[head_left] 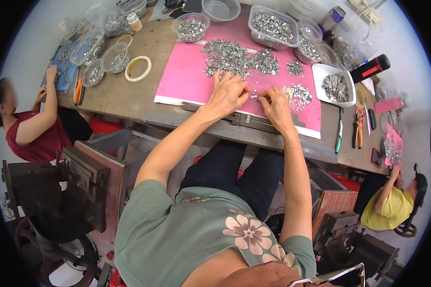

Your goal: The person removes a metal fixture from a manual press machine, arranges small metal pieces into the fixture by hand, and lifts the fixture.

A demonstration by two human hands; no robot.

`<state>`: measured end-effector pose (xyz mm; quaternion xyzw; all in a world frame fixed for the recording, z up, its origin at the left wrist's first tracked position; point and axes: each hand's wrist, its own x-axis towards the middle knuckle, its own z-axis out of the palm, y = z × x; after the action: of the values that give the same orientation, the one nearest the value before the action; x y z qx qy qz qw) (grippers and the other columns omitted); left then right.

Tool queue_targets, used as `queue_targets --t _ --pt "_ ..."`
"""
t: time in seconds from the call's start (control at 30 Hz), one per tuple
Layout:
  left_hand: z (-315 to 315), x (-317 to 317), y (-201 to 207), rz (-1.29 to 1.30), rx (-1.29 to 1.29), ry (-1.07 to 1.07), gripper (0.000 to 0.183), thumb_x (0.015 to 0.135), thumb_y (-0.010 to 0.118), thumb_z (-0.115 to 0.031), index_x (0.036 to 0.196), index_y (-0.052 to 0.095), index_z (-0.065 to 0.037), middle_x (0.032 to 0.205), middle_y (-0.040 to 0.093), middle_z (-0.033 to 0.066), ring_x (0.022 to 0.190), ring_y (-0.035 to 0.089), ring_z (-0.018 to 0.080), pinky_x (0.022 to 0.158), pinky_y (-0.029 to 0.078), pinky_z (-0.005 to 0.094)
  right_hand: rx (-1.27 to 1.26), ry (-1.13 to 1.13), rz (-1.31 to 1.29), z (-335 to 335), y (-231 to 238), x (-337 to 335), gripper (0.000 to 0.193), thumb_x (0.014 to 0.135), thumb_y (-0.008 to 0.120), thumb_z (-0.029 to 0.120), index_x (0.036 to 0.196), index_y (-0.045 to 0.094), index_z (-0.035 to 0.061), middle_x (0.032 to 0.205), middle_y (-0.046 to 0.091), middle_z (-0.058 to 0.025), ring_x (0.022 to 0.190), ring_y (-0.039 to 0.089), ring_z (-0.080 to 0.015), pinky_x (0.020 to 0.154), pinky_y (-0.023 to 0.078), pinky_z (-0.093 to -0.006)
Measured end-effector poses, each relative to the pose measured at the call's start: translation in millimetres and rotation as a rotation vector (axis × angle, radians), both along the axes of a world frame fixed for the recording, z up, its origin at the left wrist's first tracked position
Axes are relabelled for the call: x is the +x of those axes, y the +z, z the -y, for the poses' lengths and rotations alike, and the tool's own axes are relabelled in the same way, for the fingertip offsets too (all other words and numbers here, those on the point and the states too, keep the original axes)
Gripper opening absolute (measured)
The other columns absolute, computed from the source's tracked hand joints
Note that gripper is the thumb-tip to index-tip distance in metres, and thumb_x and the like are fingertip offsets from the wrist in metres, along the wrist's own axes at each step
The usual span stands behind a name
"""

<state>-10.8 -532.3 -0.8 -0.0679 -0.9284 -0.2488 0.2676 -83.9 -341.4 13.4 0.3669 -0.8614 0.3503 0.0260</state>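
Small silvery metal pieces (227, 55) lie in a broad loose heap on a pink mat (182, 71). My left hand (229, 93) rests over the near edge of this heap, its fingers bent but apart, the tips partly hidden among the pieces. To its right, my right hand (276, 106) has thumb and forefinger pinched at a small metal piece, with a few more lying between the hands. A smaller scatter of pieces (301, 95) sits just right of my right hand. In front of my wrists a metal strip (254, 119) runs along the table edge.
A white tray (318, 79) and a clear tub (250, 36) hold more pieces. A tape roll (148, 71) lies left of the mat; orange-handled pliers (358, 129) and a green-handled tool (339, 138) lie right. Co-workers sit at both table ends. Machines (81, 182) stand below.
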Motion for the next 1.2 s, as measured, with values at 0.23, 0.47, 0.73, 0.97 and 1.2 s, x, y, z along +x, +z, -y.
queue_targets --t 0.23,0.47,0.73,0.97,1.2 --pt "2 -4 -7 -0.009 -0.008 -0.086 0.01 0.084 0.072 -0.018 0.091 0.072 -0.012 0.088 0.065 0.0019 0.094 0.057 0.0217 0.102 0.03 0.0487 -0.085 -0.015 0.05 2 -5 -2 0.012 0.083 0.073 0.007 0.094 0.072 0.0023 0.086 0.064 -0.0141 0.084 0.061 -0.0335 0.078 0.049 -0.0439" --pt "11 -11 -6 -0.064 -0.053 -0.199 0.012 0.082 0.072 -0.018 0.093 0.074 -0.014 0.086 0.062 0.0028 0.096 0.055 0.0238 0.102 0.03 0.0544 -0.033 0.014 -0.094 3 -3 0 0.013 0.083 0.073 0.006 0.096 0.073 0.006 0.084 0.062 -0.012 0.084 0.061 -0.0322 0.077 0.049 -0.043" --pt "9 -9 -2 -0.018 -0.044 -0.193 0.011 0.081 0.074 -0.021 0.088 0.071 -0.012 0.086 0.062 0.0028 0.096 0.056 0.0236 0.102 0.03 0.054 -0.043 0.013 -0.106 3 -7 -1 0.012 0.082 0.073 0.006 0.094 0.073 0.0051 0.083 0.061 -0.0122 0.083 0.06 -0.0321 0.076 0.049 -0.0433" --pt "6 -6 -5 -0.017 -0.022 -0.147 0.011 0.083 0.074 -0.021 0.088 0.072 -0.011 0.089 0.064 0.0034 0.098 0.057 0.0241 0.102 0.03 0.0529 -0.032 0.061 -0.201 2 -7 -5 0.013 0.083 0.074 0.006 0.095 0.072 0.0032 0.084 0.063 -0.0128 0.081 0.064 -0.0316 0.072 0.051 -0.0408" --pt "4 -9 -1 -0.022 -0.094 -0.147 0.011 0.083 0.074 -0.02 0.089 0.072 -0.01 0.087 0.063 0.003 0.096 0.057 0.0227 0.104 0.03 0.0521 0.042 0.145 -0.307 7 -7 -13 0.012 0.084 0.07 0.006 0.095 0.069 0.0009 0.084 0.062 -0.0145 0.083 0.061 -0.0343 0.074 0.049 -0.0447"
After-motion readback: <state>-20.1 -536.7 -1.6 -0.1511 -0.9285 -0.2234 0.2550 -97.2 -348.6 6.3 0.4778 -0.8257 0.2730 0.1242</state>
